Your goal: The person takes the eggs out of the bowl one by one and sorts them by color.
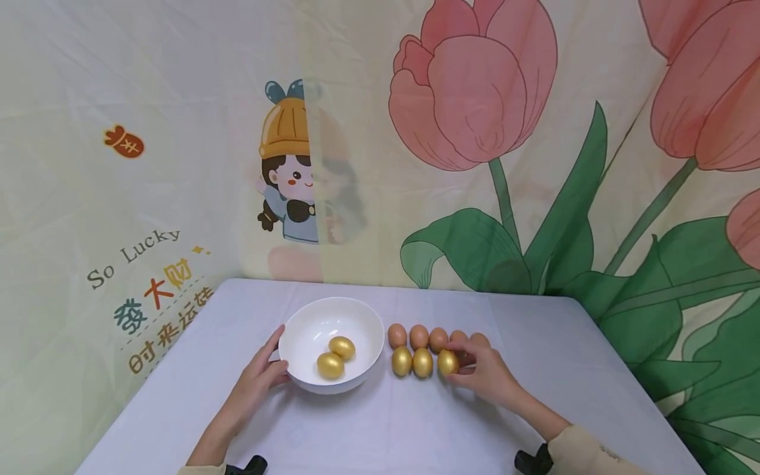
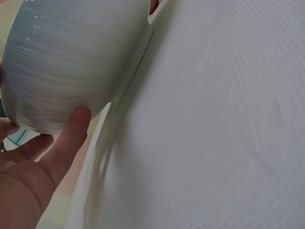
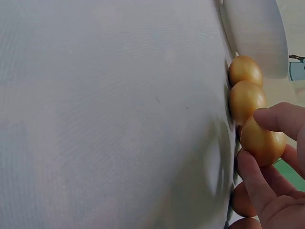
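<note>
A white bowl (image 1: 299,340) stands on the table with two golden eggs (image 1: 330,365) inside it. My left hand (image 1: 264,369) holds the bowl by its left side, the fingers spread along the outer wall (image 2: 71,62). To the right of the bowl, my right hand (image 1: 488,375) pinches a golden egg (image 1: 448,363) between thumb and fingers. In the right wrist view that egg (image 3: 262,143) is close beside two other golden eggs (image 3: 246,98). Behind them runs a row of several brown eggs (image 1: 418,336), its right end partly hidden by my right hand.
A white cloth covers the table (image 1: 380,435). At its back edge hangs a printed backdrop with tulips (image 1: 475,86) and a cartoon figure (image 1: 291,178). Dark wrist straps (image 1: 534,460) show at the sleeves.
</note>
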The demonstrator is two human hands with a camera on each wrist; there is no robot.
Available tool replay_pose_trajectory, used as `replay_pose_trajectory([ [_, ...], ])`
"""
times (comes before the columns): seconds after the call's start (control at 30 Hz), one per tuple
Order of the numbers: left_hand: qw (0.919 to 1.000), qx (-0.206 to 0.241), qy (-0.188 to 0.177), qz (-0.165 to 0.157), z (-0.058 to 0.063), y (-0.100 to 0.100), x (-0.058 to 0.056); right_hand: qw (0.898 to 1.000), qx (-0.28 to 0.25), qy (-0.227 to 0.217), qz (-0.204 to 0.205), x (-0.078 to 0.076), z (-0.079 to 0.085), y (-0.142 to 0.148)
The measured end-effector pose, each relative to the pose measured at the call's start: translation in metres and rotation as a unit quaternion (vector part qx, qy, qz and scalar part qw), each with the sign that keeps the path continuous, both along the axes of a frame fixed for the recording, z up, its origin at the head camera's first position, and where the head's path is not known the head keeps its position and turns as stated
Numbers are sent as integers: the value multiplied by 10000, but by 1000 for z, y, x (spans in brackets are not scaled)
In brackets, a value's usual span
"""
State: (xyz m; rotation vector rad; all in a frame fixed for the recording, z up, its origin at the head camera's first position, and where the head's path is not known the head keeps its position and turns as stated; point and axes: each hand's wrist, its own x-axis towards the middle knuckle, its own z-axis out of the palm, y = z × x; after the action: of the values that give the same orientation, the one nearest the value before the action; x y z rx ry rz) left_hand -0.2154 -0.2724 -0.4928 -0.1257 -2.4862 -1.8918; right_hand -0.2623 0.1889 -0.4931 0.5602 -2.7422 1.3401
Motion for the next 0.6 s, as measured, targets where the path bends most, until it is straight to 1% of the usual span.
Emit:
replay_pose_trajectory([
  [0.27,10000,-7,-33,-16,1,0,0,10000,28,-19,-24,-2,-6,-3],
  [0.6,10000,-2,-39,-12,1,0,0,9996,121,232,88,-5,-10,-9],
])
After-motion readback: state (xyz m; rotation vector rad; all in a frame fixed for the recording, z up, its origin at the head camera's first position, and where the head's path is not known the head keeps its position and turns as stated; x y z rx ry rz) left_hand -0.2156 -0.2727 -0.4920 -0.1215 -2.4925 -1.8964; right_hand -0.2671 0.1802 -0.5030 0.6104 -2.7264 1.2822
